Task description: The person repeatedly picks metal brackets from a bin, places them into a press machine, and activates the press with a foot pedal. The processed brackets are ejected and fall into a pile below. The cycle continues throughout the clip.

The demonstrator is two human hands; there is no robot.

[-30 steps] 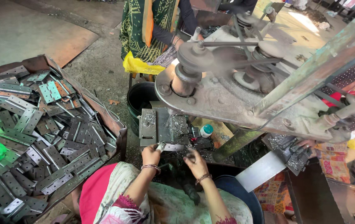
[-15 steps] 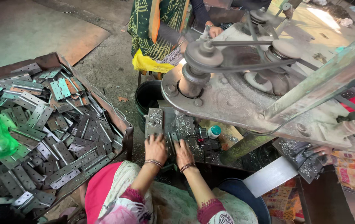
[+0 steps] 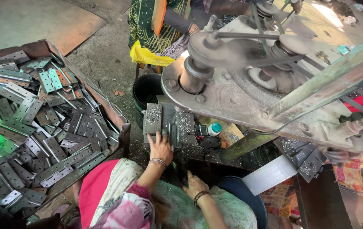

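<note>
Since half a second ago, the right hand [image 3: 195, 185] has dropped from the machine bed to the lap, fingers loosely curled, holding nothing visible. Far left, the tray of hinges [image 3: 41, 123] sits within reach. The left hand [image 3: 160, 147] lies flat, fingers together, pinning a metal plate [image 3: 154, 118] under the machine [image 3: 240, 89].

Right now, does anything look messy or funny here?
Yes. The metal hinge plates are heaped every which way in the box, not stacked. Shiny metal shavings litter the machine's plate by the left hand.
</note>
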